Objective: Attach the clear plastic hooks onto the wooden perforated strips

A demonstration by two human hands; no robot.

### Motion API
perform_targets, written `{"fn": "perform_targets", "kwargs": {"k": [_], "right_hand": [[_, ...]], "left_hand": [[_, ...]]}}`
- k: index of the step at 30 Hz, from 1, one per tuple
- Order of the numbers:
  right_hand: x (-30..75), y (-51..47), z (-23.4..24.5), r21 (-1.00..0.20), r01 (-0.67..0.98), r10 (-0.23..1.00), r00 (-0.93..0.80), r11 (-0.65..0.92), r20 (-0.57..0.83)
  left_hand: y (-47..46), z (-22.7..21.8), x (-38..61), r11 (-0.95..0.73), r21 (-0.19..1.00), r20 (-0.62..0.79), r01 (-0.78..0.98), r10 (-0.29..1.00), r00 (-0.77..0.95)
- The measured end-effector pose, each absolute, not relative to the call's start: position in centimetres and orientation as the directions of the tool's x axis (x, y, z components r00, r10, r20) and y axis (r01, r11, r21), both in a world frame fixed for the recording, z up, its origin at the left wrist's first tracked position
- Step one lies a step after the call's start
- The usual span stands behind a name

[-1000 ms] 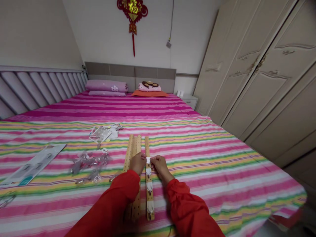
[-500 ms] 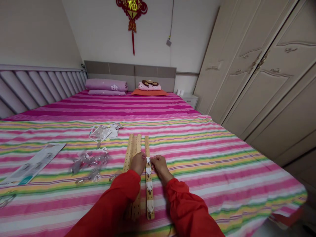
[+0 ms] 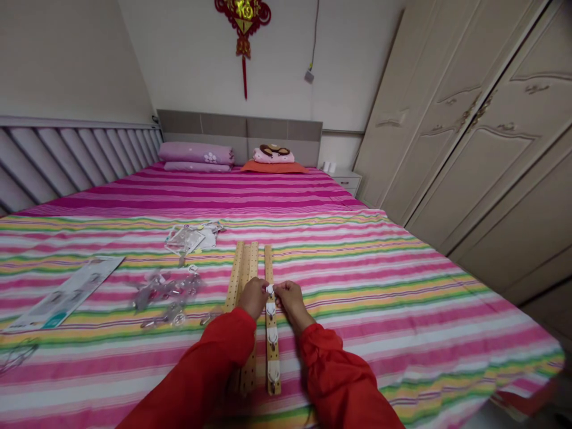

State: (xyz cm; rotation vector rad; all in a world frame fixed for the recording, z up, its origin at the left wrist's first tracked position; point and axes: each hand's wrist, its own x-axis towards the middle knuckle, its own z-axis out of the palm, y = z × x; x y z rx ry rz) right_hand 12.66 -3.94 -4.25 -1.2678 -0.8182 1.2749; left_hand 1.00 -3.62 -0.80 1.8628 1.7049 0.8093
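Observation:
A narrow wooden strip with a row of holes [image 3: 269, 262] lies lengthwise on the striped cloth. Several white hooks with metal parts [image 3: 273, 338] sit in a line along its near half. At the far end of that line, a small white hook [image 3: 270, 289] is pinched from both sides, just over the strip. My left hand [image 3: 254, 296] closes its fingertips on the hook's left side, and my right hand [image 3: 289, 298] grips its right side. More perforated wooden strips [image 3: 234, 276] lie side by side under and beyond my left hand and sleeve, partly hidden.
Clear plastic packets with small parts [image 3: 167, 295] lie to the left, with flat packaging [image 3: 192, 237] behind them. A long blister card [image 3: 67, 295] rests further left, near a wire-like item [image 3: 18, 356]. Folded bedding [image 3: 196, 153] is at the headboard; wardrobes [image 3: 469, 131] stand right.
The view has shifted slightly, moving the scene a little to the right. Both hands keep their pinch on the white hook, which looks slightly turned.

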Motion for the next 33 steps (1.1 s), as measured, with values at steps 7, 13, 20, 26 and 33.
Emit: {"fn": "perform_targets", "kwargs": {"k": [7, 13, 20, 26, 33], "right_hand": [[12.8, -3.7, -4.8, -0.964, -0.21, 0.963, 0.174, -0.165, -0.203], [12.8, -3.7, -4.9, -0.965, -0.21, 0.967, 0.164, -0.16, -0.196], [13.3, -4.6, -4.4, -0.965, -0.234, 0.983, 0.114, -0.115, -0.145], [13.5, -4.6, -4.8, -0.952, -0.277, 0.984, 0.082, -0.128, -0.156], [13.5, -4.6, -4.9, -0.947, -0.299, 0.983, 0.097, -0.117, -0.153]], "left_hand": [[-3.8, -0.7, 1.1, -0.038, 0.757, 0.056, 0.652, 0.998, -0.007], [-4.0, -0.9, 1.2, -0.048, 0.782, 0.068, 0.621, 0.998, -0.008], [-3.1, 0.9, -2.6, -0.081, 0.845, 0.066, 0.529, 0.997, 0.047], [0.0, 4.5, -14.2, 0.01, 0.793, 0.147, 0.609, 0.967, -0.207], [1.0, 3.5, -19.9, 0.082, 0.631, 0.18, 0.771, 0.952, -0.249]]}}
